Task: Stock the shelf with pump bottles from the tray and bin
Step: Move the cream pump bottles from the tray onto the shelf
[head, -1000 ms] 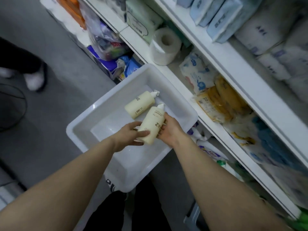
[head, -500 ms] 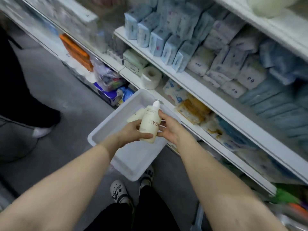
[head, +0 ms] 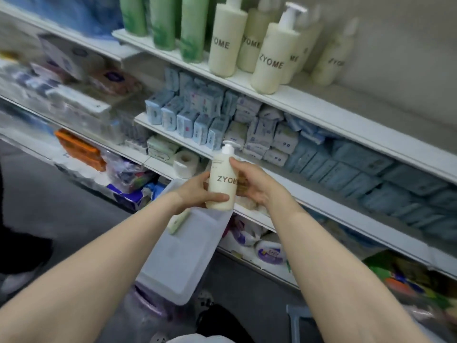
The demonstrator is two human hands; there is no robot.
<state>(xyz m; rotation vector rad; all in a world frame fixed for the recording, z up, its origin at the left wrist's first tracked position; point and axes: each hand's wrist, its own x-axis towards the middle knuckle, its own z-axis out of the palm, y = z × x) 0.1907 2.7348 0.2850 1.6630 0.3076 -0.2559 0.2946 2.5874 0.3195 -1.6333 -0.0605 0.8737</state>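
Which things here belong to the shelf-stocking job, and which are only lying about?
Job:
- held pump bottle, gripped by left hand and right hand
- white tray with spare bottle
- ZYOME bottles on top shelf

Lying about:
- blue packs
- toilet roll
- orange packet

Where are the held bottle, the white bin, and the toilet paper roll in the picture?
held bottle [head: 221, 186]: head view, on its front label.
white bin [head: 183, 263]: head view, on its bare inner floor.
toilet paper roll [head: 186, 161]: head view, on its round end face.
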